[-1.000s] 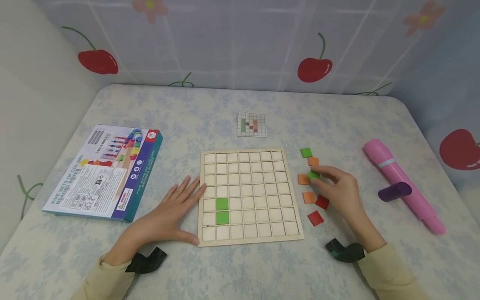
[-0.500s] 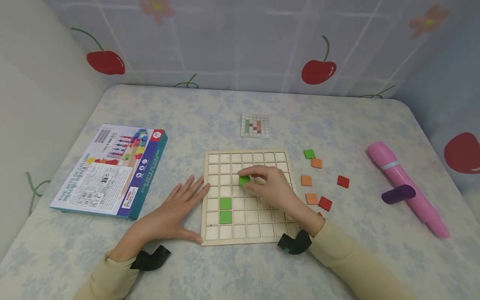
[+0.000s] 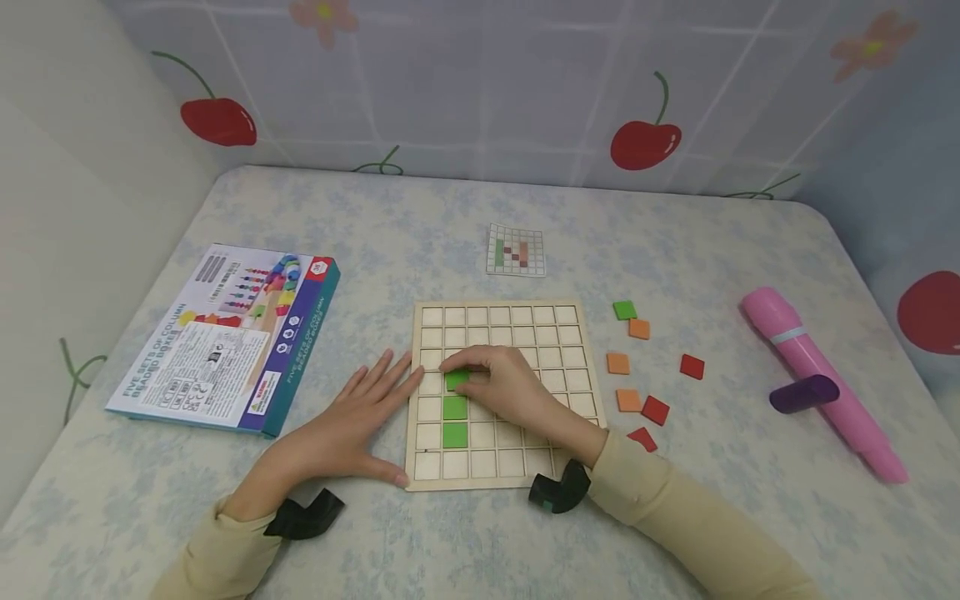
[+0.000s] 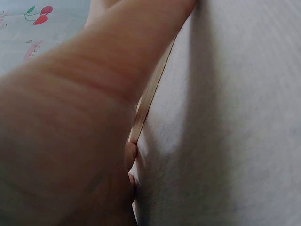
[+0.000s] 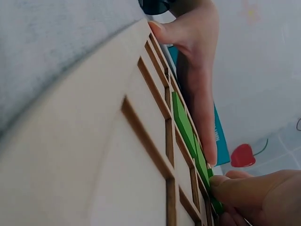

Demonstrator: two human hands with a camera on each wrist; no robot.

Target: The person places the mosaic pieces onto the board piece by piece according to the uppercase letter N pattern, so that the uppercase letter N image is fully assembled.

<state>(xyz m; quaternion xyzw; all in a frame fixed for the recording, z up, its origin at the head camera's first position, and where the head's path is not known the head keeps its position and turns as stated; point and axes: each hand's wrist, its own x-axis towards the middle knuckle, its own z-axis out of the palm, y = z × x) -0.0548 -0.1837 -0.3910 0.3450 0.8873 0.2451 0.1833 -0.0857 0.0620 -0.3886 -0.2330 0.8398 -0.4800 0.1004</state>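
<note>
Three green tiles (image 3: 454,408) run in a line away from us in the second column from our left on the wooden grid board (image 3: 545,358). Our right hand (image 3: 502,383) has hold of the farthest tile (image 3: 457,382), pinched between its thumb and fingers over a cell of that column; we cannot tell whether it sits fully down in the cell. The other two tiles lie in cells just nearer to us than the pinch. Our left hand (image 3: 352,423) is spread wide, grips nothing, and touches the board's left edge, with its thumb at the near left corner.

To the right of our right hand, beyond the board, we see loose pieces: a spare green tile (image 3: 625,310), three orange tiles (image 3: 618,363) and three red tiles (image 3: 692,367), the nearest red one partly hidden by our right sleeve (image 3: 675,500). Farther right of that hand lies a pink club-shaped object (image 3: 840,392), with a purple cylinder (image 3: 804,393) at its side. Ahead of our right hand, past the board, rests a small pattern card (image 3: 516,250) printed with a grid and coloured squares. To the left of our left hand lies a flat box (image 3: 217,333).
</note>
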